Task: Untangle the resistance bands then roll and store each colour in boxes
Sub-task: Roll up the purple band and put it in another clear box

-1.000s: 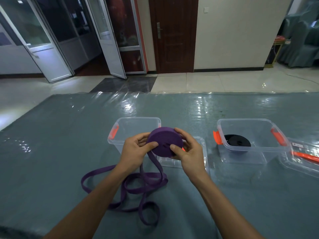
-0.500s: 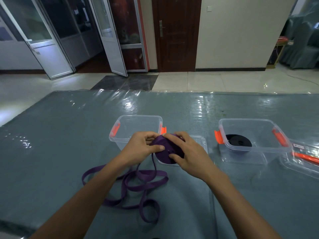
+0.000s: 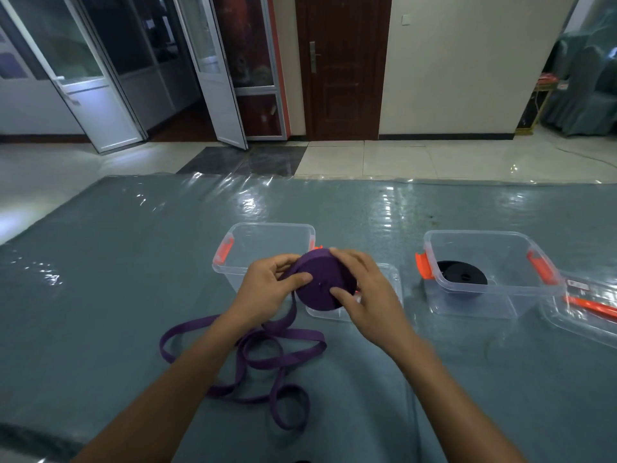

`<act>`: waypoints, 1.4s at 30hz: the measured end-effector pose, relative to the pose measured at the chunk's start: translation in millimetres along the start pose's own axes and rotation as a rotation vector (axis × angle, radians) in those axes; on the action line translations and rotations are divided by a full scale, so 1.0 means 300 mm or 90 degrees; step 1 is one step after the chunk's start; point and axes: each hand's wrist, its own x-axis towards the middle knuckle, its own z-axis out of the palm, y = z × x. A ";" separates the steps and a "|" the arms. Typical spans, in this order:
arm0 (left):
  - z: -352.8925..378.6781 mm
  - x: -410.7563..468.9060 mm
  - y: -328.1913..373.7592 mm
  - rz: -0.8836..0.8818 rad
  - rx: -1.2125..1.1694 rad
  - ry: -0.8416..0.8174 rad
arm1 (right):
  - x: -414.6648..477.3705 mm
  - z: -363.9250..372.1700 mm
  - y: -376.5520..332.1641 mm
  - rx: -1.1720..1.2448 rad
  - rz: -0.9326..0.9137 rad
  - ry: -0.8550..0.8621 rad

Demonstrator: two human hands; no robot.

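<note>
Grip: both hands are on the purple roll (image 3: 322, 282). The left hand (image 3: 267, 289) pinches it at 9 o'clock, thumb flat on the face and fingers curled behind the rim. The right hand (image 3: 370, 295) clamps it at 3 o'clock, thumb on the face and fingers over the top edge.
Where it is: the roll's up off the table, face tilted at the camera, just in front of the empty box (image 3: 267, 227).
What changed: half a second back the hands were folded over the roll and it sat lower, mostly covered. Now the face shows again, same as a second ago. Reads to me like one more wrap went on.
So for the task: purple's mid-roll, probably past halfway, not ready to box yet.
Open room, left: 8 to 10 o'clock of the roll is bare table cover (image 3: 133, 295), plenty of space to drag slack.
Loose tail (image 3: 267, 355): at 7 o'clock, a few flat loops feeding up under the left hand. Looks about as long as before, no knots I can spot.
Clear lid (image 3: 395, 279): flat on the table at 4 o'clock, partly under the roll.
Black roll (image 3: 462, 279): already in the second box (image 3: 484, 233) at 3 o'clock, well apart.
Edges: the second lid (image 3: 584, 315) runs off frame at far right. The table's far edge at 12 o'clock is well away, and I can't tell where the near edge is.
</note>
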 end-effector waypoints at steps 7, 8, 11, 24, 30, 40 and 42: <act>0.008 -0.014 0.026 -0.001 0.008 -0.049 | -0.002 -0.011 0.004 0.040 0.014 -0.079; 0.013 -0.020 0.026 0.007 -0.007 -0.035 | -0.007 -0.008 -0.001 0.109 0.037 -0.038; 0.033 -0.036 0.025 0.035 -0.064 0.016 | -0.018 0.026 -0.035 0.338 0.151 0.070; 0.015 -0.041 -0.013 -0.026 0.020 -0.106 | -0.026 0.018 -0.032 0.004 0.028 -0.185; 0.009 -0.037 -0.008 0.005 -0.065 0.007 | -0.041 0.038 -0.039 0.282 0.143 0.047; -0.019 -0.034 -0.053 -0.017 0.029 0.008 | -0.054 0.053 -0.011 -0.192 -0.017 -0.127; -0.015 -0.031 -0.062 -0.031 0.027 0.013 | -0.061 0.074 -0.010 -0.225 -0.075 -0.116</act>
